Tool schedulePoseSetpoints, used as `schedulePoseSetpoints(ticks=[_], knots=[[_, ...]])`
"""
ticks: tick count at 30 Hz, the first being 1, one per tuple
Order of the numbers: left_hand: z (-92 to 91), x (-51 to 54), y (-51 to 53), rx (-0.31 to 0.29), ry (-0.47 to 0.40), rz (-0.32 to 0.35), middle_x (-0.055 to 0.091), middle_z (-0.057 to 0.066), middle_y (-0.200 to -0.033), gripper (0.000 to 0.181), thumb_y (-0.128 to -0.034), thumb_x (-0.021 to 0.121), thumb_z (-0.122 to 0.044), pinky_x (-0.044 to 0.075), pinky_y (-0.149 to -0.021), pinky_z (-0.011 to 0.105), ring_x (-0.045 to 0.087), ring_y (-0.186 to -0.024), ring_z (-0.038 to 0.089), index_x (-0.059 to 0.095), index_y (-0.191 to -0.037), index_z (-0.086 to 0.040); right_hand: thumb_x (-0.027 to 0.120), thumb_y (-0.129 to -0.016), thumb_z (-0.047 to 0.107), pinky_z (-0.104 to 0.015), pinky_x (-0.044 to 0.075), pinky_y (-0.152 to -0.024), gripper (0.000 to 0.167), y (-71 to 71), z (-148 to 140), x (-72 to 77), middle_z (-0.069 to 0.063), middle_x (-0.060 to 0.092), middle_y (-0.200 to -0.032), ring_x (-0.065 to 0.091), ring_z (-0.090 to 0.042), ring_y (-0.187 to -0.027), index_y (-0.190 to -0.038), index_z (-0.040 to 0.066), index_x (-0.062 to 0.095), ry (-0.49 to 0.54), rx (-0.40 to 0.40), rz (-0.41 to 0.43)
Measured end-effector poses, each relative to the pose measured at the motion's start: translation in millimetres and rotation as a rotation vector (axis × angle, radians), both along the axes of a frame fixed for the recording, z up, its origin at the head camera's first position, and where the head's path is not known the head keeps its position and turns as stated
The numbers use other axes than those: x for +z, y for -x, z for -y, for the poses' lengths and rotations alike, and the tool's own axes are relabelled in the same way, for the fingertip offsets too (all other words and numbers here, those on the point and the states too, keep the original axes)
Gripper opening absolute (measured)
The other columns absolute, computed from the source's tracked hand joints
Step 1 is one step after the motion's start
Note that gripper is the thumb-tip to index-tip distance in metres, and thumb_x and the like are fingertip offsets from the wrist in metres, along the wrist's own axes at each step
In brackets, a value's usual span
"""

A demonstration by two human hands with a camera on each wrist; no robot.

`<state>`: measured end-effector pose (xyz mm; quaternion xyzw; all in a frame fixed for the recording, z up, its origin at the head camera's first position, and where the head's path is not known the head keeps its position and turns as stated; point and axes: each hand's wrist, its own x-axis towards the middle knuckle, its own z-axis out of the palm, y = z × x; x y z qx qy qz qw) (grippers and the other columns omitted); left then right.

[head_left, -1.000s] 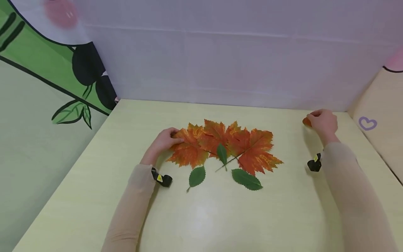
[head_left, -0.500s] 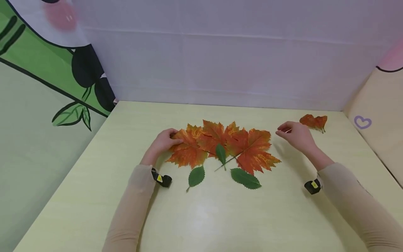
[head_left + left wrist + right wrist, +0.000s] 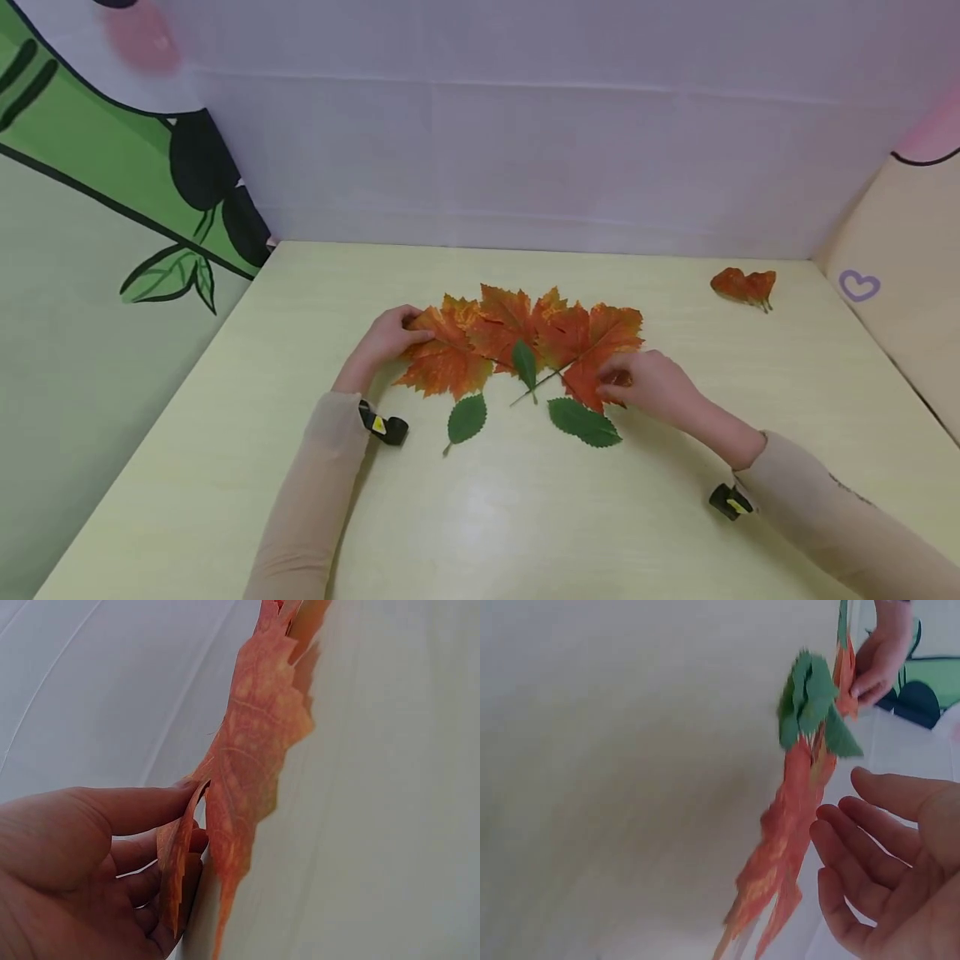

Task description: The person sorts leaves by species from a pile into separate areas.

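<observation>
Left hand (image 3: 386,337), just left of centre in the head frame, pinched the left orange leaf (image 3: 450,354) between thumb and fingers. Right hand (image 3: 656,385), right of centre, was over the lower part of the right orange leaf (image 3: 598,348) — thumb and fingers spread, loosely bent in the right wrist view; couldn't tell if it touched. Middle orange leaf (image 3: 504,319) sat between, centre frame. Small green leaf (image 3: 524,363) overlapped the orange there; left green leaf (image 3: 467,418) and right green leaf (image 3: 583,423) lay just below — all on the table (image 3: 480,517). Reddish leaves (image 3: 742,286) lay well apart, right side.
</observation>
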<state>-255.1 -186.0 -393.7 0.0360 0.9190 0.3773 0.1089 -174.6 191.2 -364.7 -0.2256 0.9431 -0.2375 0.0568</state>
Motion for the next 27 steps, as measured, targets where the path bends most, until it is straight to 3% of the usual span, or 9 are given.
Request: schedulePoseSetpoints(ticks=[4, 11, 21, 27], knots=[[2.7, 0.0, -1.4, 0.008, 0.011, 0.006, 0.053, 0.019, -0.119, 0.045, -0.0867, 0.062, -0.024, 0.039, -0.09, 0.041, 0.049, -0.103, 0.029, 0.05, -0.122, 0.001, 0.076, -0.072, 0.027, -0.023, 0.043, -0.058, 0.026, -10.8, 15, -4.7, 0.008, 0.062, -0.074, 0.054, -0.006, -0.067, -0.092, 0.013, 0.069, -0.057, 0.05, 0.021], [2.3, 0.2, -2.0, 0.015, 0.012, 0.023, 0.052, 0.019, -0.12, 0.046, -0.0872, 0.061, -0.024, 0.039, -0.091, 0.041, 0.048, -0.103, 0.029, 0.048, -0.123, 0.001, 0.079, -0.065, 0.042, -0.021, 0.04, -0.057, 0.045, -21.0, 27, -15.0, 0.007, 0.054, -0.08, 0.046, -0.006, -0.068, -0.096, 0.012, 0.065, -0.173, 0.132, -0.042], [-0.5, 2.1, -1.9, 0.015, -0.006, 0.022, 0.053, 0.018, -0.118, 0.045, -0.0863, 0.062, -0.025, 0.039, -0.09, 0.041, 0.048, -0.101, 0.029, 0.05, -0.122, 0.001, 0.08, -0.067, 0.032, -0.02, 0.041, -0.059, 0.037, -24.2, 29, -15.6, 0.004, 0.056, -0.085, 0.046, -0.006, -0.069, -0.095, 0.01, 0.069, -0.129, 0.139, -0.015], [-0.8, 3.2, -2.2, 0.019, -0.012, 0.022, 0.053, 0.019, -0.118, 0.044, -0.0867, 0.062, -0.024, 0.039, -0.09, 0.041, 0.048, -0.101, 0.029, 0.05, -0.121, 0.002, 0.077, -0.071, 0.025, -0.019, 0.038, -0.056, 0.026, -26.1, 28, -13.5, 0.005, 0.059, -0.078, 0.044, -0.005, -0.063, -0.09, 0.009, 0.07, -0.076, 0.131, -0.019]])
